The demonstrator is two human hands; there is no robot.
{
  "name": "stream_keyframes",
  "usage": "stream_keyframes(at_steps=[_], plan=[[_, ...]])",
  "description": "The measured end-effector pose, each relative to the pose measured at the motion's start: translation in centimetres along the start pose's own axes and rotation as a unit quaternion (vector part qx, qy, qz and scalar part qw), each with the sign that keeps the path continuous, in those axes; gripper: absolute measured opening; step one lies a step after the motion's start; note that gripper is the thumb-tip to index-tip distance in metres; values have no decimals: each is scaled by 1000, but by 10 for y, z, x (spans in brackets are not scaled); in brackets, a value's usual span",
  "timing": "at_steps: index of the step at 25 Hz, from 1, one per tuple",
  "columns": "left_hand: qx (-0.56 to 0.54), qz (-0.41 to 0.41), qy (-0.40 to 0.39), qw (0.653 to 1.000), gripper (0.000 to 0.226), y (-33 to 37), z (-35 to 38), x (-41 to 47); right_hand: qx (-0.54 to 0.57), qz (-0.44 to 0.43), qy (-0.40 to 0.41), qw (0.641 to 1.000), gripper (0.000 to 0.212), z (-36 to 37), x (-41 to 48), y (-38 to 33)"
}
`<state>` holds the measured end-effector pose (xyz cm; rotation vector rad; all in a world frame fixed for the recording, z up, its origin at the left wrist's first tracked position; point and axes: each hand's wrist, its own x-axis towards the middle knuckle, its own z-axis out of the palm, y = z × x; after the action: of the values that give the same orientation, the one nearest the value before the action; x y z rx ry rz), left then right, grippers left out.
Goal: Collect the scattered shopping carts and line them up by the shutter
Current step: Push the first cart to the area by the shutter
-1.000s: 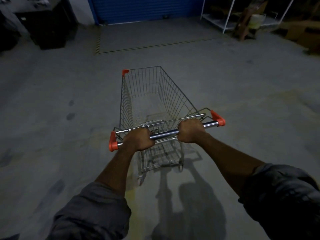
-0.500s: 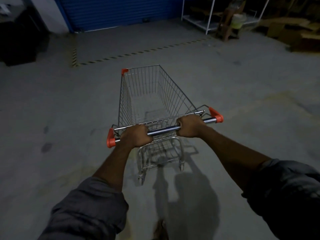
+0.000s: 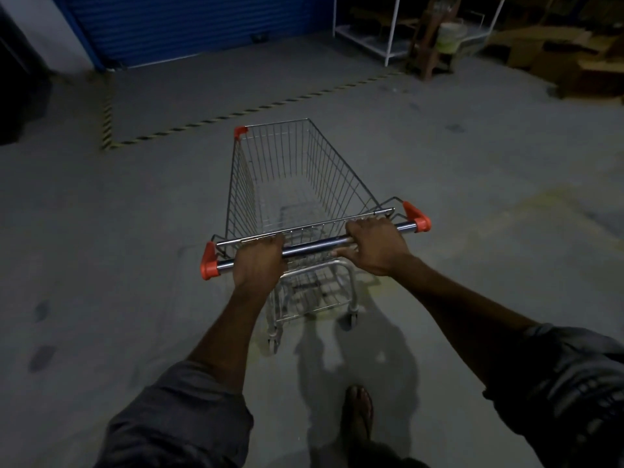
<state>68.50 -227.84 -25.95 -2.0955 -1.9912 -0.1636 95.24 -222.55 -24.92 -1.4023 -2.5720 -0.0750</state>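
cart [image 3: 304,184]: stood mid floor [image 3: 101,248], front toward the far edge.
shutter [image 3: 189,25]: ran along the far left edge.
tape line [image 3: 256,108]: lay between them.
left hand [image 3: 258,261], right hand [image 3: 376,244]: sat on the handle [image 3: 314,246].
rack [image 3: 388,32], boxes [image 3: 553,55]: filled the far right corner.

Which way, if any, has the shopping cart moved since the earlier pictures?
Yes. The shopping cart has rolled forward: its front edge is now closer to the striped floor tape before the blue shutter.
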Motion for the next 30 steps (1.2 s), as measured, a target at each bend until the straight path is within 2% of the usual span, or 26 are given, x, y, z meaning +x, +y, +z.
stream_keyframes(at_steps=[5,9,13,16,21,25,30], plan=[[33,-79,58,995,40,15,40,113,-68,45,22,996,64,27,105,60],[8,-51,52,997,39,13,61,201,-38,128,37,990,48,48,188,102],[-43,-26,16,999,43,13,79,296,-94,154,-69,981,25,50,282,159],[-13,-27,3,1000,47,10,96,377,-116,151,-92,977,16,57,354,204],[7,2,-16,1000,48,-24,130,507,-125,184,-91,971,20,81,470,250],[-23,5,-95,995,45,-69,149,612,-61,162,-89,981,22,93,548,275],[-35,5,-142,989,42,-95,179,745,23,147,-122,981,33,104,654,336]])
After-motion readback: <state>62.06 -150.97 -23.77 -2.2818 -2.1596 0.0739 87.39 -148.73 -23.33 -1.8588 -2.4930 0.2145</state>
